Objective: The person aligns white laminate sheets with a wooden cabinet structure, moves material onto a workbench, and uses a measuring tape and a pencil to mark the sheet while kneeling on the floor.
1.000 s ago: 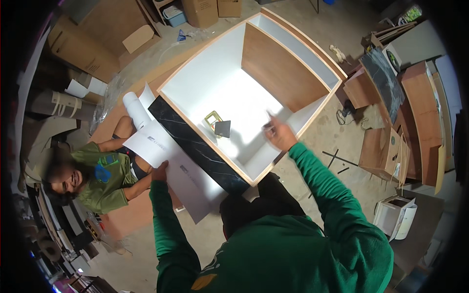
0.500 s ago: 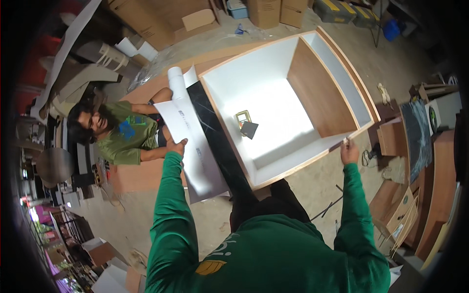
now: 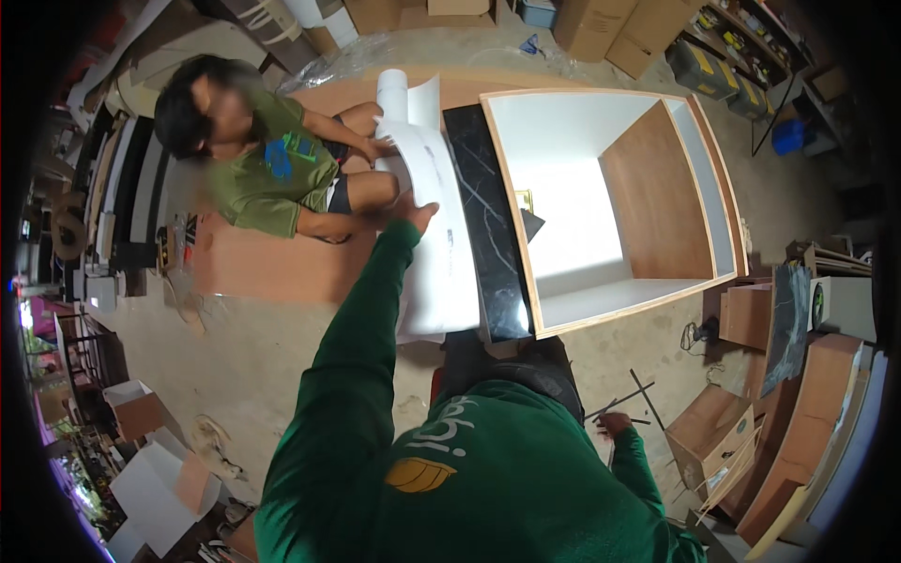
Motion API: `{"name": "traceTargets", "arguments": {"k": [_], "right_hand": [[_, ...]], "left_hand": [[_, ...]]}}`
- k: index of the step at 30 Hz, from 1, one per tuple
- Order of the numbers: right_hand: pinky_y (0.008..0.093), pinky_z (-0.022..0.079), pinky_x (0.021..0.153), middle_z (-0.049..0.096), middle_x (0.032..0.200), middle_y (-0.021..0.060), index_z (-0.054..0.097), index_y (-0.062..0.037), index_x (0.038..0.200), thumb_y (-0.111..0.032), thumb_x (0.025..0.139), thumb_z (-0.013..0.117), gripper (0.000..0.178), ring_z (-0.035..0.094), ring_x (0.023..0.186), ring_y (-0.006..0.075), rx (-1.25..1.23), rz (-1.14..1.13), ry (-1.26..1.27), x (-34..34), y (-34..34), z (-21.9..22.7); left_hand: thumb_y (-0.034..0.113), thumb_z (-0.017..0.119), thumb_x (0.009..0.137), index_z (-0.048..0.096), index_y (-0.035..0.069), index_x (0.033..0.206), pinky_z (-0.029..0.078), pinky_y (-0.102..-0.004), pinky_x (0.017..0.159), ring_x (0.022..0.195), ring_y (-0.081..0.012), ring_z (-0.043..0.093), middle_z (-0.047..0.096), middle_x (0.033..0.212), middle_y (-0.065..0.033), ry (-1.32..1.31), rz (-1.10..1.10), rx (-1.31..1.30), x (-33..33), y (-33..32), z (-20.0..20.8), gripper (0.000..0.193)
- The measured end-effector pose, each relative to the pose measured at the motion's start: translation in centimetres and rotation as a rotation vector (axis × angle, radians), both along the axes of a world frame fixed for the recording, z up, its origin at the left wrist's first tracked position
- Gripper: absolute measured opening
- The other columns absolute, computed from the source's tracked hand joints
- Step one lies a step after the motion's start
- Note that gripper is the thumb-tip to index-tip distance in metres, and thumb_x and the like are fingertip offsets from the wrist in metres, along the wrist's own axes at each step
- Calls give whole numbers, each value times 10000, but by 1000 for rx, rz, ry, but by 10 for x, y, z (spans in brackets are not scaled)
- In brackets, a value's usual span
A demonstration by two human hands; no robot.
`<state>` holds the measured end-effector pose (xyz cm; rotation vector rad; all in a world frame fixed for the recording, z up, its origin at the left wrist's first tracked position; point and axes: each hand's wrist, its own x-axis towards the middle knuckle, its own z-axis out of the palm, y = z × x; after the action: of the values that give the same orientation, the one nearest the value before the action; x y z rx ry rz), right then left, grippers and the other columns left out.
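My left hand (image 3: 418, 214) is closed on the near left edge of a large white paper sheet (image 3: 436, 267) that has faint print on it. The sheet curves up to a white roll (image 3: 392, 94) at its far end. Beside it, a black marble-patterned panel (image 3: 488, 216) runs along the left side of an open wooden box cabinet (image 3: 648, 188) with white inner walls. My right hand (image 3: 615, 425) hangs low at my right, off the cabinet, its fingers loosely apart with nothing visible in them. A small dark square piece (image 3: 531, 225) lies inside the cabinet, partly hidden by its rim.
A person in a green T-shirt (image 3: 267, 178) sits on a brown board (image 3: 272, 267) at the left, a hand at the sheet. Thin black rods (image 3: 638, 389) lie on the floor near a small wooden box (image 3: 718, 432). Cardboard boxes (image 3: 648, 33) stand at the back.
My right hand has let go of the cabinet's near right corner and dropped to my side. My view has turned, and the seated person has leaned in with a hand at the sheet.
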<state>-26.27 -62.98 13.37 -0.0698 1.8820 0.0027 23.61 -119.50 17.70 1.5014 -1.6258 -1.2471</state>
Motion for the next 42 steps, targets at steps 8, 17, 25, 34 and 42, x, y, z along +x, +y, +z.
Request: {"name": "traceTargets", "arguments": {"k": [8,17,25,34,42], "right_hand": [[304,532,601,735,1087,135,592,-15,1352,-236,928,670,484,723,770,211,-530,-71,-21,124,-61,30],[419,602,643,737,960,114,712,-41,1092,-485,955,533,498,717,805,266,61,529,-183,158,9,10],[326,483,1005,677,1277,130,607,42,1343,-725,975,419,872,660,1098,228,-527,-518,-265,212,-4,-3],[345,512,939,714,1177,157,666,46,1263,-565,940,639,692,671,1065,226,-310,-318,-248,209,-92,71],[366,525,931,720,1181,196,686,-3,1247,-457,975,598,536,687,1084,266,-344,231,192,195,-6,23]], "left_hand": [[207,713,844,607,-29,1277,483,-426,993,1111,-367,658,685,1196,-244,-115,171,155,0,-2,3,504],[67,673,847,638,-82,1197,496,-407,958,1047,-341,686,717,1132,-221,45,81,56,20,-7,8,382],[108,702,839,646,-119,1143,498,-424,940,1015,-377,688,716,1088,-259,-12,76,93,-2,-9,-2,383],[192,726,832,696,-110,1023,531,-438,847,889,-310,718,740,958,-231,-64,221,116,-7,-1,14,359],[249,760,864,584,-35,1296,486,-366,956,1053,-242,646,700,1142,-147,534,32,235,-7,72,-3,546]]}}
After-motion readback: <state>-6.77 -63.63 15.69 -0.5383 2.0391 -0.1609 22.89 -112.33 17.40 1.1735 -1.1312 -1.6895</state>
